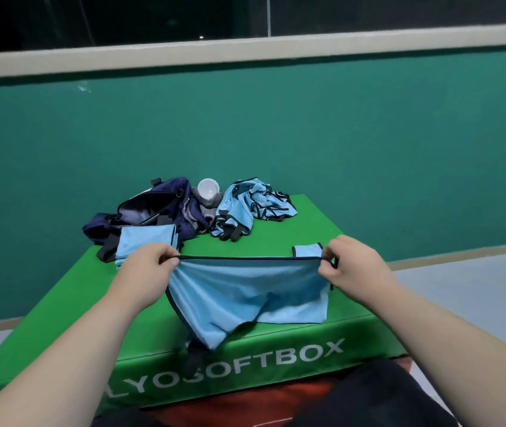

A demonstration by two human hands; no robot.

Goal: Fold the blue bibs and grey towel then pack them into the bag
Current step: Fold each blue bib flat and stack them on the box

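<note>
A blue bib point(245, 291) is being held taut above the green soft box point(276, 359), its dark-trimmed top edge being pinched at each end by the left hand point(150, 263) and right hand point(347, 260). Being light and limp, it is likely being best gripped at the corners.

We list: teal wall point(276, 127); cream ledge point(245, 47) along its top; dark glass point(122, 16) above; pale grey floor point(467, 288); green soft box point(369, 340), lettered "LYOSOFTBOX", near the wall.
</note>
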